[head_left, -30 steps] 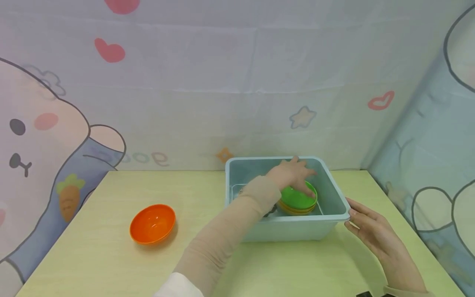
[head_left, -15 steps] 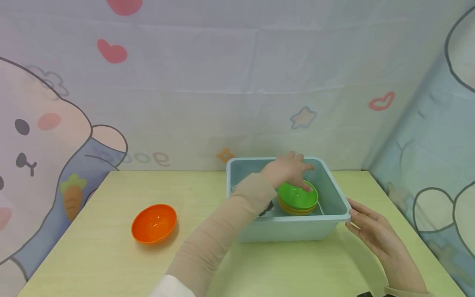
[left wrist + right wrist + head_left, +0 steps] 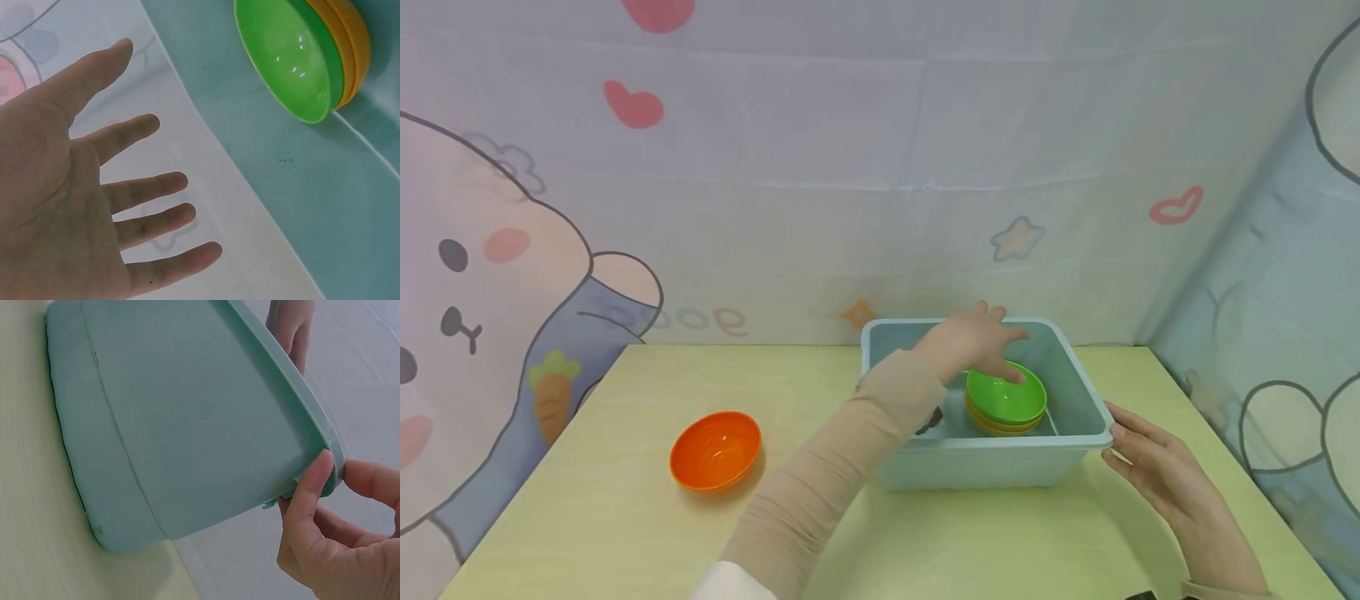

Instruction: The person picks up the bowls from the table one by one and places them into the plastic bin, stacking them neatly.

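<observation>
My left hand (image 3: 973,340) hovers over a light blue plastic bin (image 3: 970,465), fingers spread and holding nothing. In the left wrist view, the palm and straight fingers of this hand are apart from a green bowl (image 3: 287,59). That bowl sits on top of yellow-orange bowls (image 3: 350,44), stacked inside the bin. At the bin's near right corner, my right hand (image 3: 1165,467) grips the rim between thumb and fingers, clearest in the right wrist view. To the left of the stack lies a small dark object (image 3: 930,421), partly hidden by my left forearm.
An orange bowl (image 3: 716,452) stands by itself on the left of the pale wooden table (image 3: 625,517). Behind the bin hangs a printed cloth (image 3: 820,167), with another cloth panel (image 3: 1285,317) along the right side.
My left hand has drawn away from the green bowl, slightly up and to the left. The right hand has kept its place on the rim. The head view has shifted slightly.
</observation>
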Action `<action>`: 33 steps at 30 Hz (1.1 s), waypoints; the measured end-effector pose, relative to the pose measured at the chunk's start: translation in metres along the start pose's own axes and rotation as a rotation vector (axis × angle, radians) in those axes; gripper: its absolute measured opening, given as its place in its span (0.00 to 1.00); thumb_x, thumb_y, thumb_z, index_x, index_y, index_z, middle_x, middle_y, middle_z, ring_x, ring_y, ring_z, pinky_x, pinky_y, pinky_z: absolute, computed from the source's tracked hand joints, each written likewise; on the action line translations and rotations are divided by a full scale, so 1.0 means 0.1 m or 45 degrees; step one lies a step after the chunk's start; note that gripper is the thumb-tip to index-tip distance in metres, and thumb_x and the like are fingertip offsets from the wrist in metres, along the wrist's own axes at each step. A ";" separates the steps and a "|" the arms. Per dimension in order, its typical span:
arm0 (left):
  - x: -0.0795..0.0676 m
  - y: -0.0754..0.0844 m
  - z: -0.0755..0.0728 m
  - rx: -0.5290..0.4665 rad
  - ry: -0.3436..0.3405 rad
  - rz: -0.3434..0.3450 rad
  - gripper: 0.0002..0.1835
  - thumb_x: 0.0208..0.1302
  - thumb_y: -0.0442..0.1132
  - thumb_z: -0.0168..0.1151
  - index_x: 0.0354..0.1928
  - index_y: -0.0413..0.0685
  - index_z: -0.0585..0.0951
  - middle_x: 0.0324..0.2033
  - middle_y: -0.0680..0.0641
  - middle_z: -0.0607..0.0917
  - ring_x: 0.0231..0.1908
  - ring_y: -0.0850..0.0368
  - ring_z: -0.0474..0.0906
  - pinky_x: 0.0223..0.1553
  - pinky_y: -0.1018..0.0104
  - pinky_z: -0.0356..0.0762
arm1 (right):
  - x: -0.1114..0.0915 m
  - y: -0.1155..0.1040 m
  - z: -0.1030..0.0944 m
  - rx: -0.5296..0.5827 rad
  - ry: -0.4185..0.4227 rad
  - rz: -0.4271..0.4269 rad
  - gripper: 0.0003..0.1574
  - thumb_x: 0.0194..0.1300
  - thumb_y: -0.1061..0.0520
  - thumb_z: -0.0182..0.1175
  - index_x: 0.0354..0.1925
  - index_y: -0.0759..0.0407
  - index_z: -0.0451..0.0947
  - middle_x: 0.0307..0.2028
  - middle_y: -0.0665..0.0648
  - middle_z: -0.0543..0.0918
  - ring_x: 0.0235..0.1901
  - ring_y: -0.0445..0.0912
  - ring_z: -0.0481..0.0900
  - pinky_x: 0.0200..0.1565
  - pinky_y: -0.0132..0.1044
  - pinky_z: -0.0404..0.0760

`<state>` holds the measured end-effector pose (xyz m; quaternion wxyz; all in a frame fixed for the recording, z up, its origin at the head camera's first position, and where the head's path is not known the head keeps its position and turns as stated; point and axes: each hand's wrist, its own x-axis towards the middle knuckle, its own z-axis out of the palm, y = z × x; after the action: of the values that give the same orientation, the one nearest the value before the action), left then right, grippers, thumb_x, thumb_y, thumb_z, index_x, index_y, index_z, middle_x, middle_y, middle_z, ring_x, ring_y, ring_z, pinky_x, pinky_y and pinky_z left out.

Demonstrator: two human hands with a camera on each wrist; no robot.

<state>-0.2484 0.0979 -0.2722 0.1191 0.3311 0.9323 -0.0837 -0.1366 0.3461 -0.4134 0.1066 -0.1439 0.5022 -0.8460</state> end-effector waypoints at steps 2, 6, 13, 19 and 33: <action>-0.02 -0.01 0.00 0.010 -0.002 -0.007 0.38 0.64 0.67 0.51 0.73 0.73 0.54 0.76 0.51 0.50 0.76 0.49 0.44 0.71 0.48 0.57 | 0.00 0.01 0.00 -0.003 0.006 0.002 0.29 0.74 0.70 0.35 0.58 0.52 0.77 0.53 0.47 0.81 0.47 0.38 0.81 0.48 0.31 0.81; -0.06 -0.04 0.00 0.028 -0.001 -0.016 0.38 0.64 0.68 0.50 0.74 0.74 0.52 0.76 0.51 0.49 0.76 0.50 0.43 0.71 0.49 0.58 | -0.01 0.02 -0.01 -0.010 0.023 0.012 0.29 0.74 0.69 0.36 0.58 0.52 0.77 0.53 0.46 0.81 0.48 0.38 0.82 0.47 0.31 0.81; -0.14 -0.09 -0.01 -0.004 0.008 -0.022 0.38 0.64 0.67 0.50 0.74 0.73 0.53 0.76 0.50 0.49 0.76 0.49 0.43 0.71 0.46 0.57 | -0.01 0.02 0.00 -0.021 0.031 0.013 0.29 0.74 0.69 0.36 0.58 0.51 0.78 0.53 0.46 0.81 0.47 0.38 0.82 0.47 0.31 0.81; -0.22 -0.12 0.00 -0.041 0.016 -0.021 0.38 0.64 0.67 0.51 0.74 0.73 0.54 0.76 0.49 0.49 0.76 0.48 0.42 0.71 0.44 0.55 | 0.00 0.01 0.01 -0.014 0.025 0.007 0.29 0.74 0.69 0.36 0.58 0.52 0.78 0.53 0.47 0.81 0.47 0.38 0.82 0.47 0.31 0.81; -0.47 -0.21 0.03 -0.099 0.066 -0.039 0.38 0.64 0.66 0.52 0.73 0.73 0.54 0.76 0.48 0.52 0.76 0.47 0.45 0.71 0.47 0.56 | 0.00 0.01 0.01 -0.014 0.027 0.015 0.29 0.74 0.69 0.36 0.57 0.52 0.78 0.52 0.47 0.82 0.47 0.38 0.82 0.47 0.31 0.81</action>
<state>-0.2261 0.0534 -0.2606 0.1065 0.3138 0.9426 -0.0406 -0.1359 0.3452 -0.4140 0.1054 -0.1328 0.5087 -0.8441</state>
